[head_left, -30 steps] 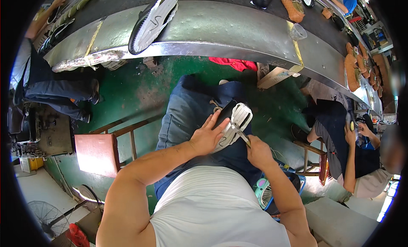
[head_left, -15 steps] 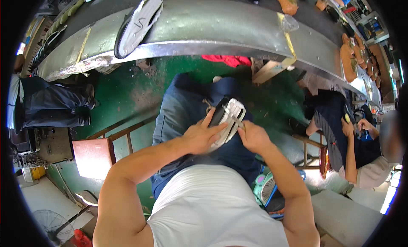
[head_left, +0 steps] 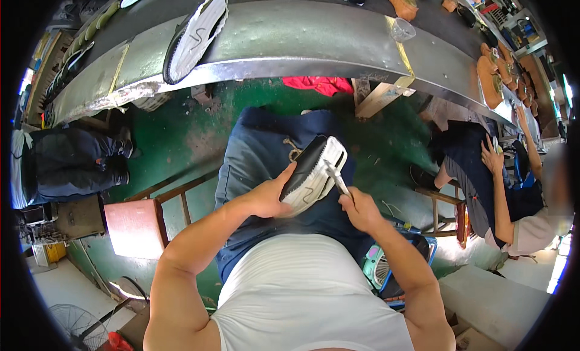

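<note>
Over my lap is a shoe (head_left: 306,192) with a black upper and a white sole that bears a dark squiggle line. My left hand (head_left: 269,198) grips it along its lower left side, thumb on the black upper. In my right hand (head_left: 361,209) is a short silver metal tool (head_left: 338,180), held closed in the fingers. Its tip rests at or just over the white sole's right part; I cannot tell whether it touches, nor its exact kind.
Across the front runs a metal-edged bench (head_left: 302,33), carrying a similar shoe (head_left: 196,39), a clear cup (head_left: 402,30) and tan shoes (head_left: 490,79). A stool (head_left: 136,227) stands left, a small green fan (head_left: 377,267) right. Co-workers sit right (head_left: 513,194) and stand left (head_left: 75,157).
My left fingers have drawn back off the sole to the shoe's lower left side, showing more of it. The tool is turned and more visible. The right co-worker's arm now reaches toward the bench.
</note>
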`<act>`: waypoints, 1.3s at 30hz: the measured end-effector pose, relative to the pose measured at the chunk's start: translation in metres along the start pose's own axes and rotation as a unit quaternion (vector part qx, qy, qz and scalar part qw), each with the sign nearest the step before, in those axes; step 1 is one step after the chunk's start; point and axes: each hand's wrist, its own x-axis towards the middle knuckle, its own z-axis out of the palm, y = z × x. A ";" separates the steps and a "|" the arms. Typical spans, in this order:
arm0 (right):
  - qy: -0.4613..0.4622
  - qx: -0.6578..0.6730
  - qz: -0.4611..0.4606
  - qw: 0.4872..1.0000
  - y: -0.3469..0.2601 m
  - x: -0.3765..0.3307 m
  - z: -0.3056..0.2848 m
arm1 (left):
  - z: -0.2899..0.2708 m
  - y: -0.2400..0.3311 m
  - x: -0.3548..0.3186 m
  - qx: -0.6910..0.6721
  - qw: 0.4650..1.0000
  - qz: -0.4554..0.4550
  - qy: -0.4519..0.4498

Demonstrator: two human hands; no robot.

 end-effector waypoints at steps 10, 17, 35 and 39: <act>0.215 0.272 -0.027 0.938 0.029 -0.032 0.042 | -0.069 0.134 -0.026 -0.108 0.937 0.289 0.164; 0.081 0.110 -0.014 0.991 -0.006 -0.032 -0.016 | -0.012 0.006 0.064 -0.119 0.978 0.134 0.102; -0.344 0.009 0.120 0.931 -0.093 0.039 -0.114 | 0.026 0.038 0.014 0.152 0.948 0.079 0.268; -0.267 -0.204 0.015 0.942 -0.100 0.045 -0.105 | 0.042 -0.013 0.065 -0.344 0.923 0.057 0.161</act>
